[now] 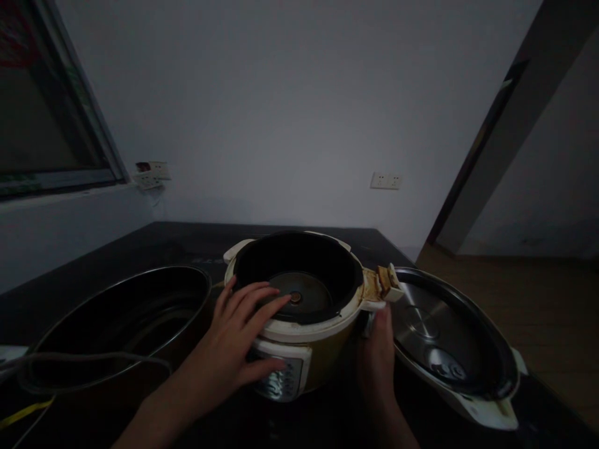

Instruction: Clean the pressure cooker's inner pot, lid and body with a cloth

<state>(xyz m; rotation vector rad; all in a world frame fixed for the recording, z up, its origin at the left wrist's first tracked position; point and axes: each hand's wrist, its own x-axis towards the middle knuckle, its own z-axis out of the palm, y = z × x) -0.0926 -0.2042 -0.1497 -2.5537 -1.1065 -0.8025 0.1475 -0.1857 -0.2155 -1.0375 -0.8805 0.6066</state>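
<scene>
An electric cooker body (322, 330) stands in the middle with its top uncovered, showing a dark cavity and a round plate with a small centre button. My left hand (238, 330) lies over its front left rim, fingers spread above the cavity and thumb across the control panel (281, 377). At the cooker's right side, below the stained brown hinge (378, 284), is my right hand (380, 349). Its fingers are curled by a pale piece under the hinge and are partly hidden and dim.
A large dark inner pot (116, 324) stands at left, a thin cable (93, 357) running past its front. On the right lies the cooker's lid (449, 337), metal inside up. Behind the black table (187, 240) is a wall with a socket (385, 181).
</scene>
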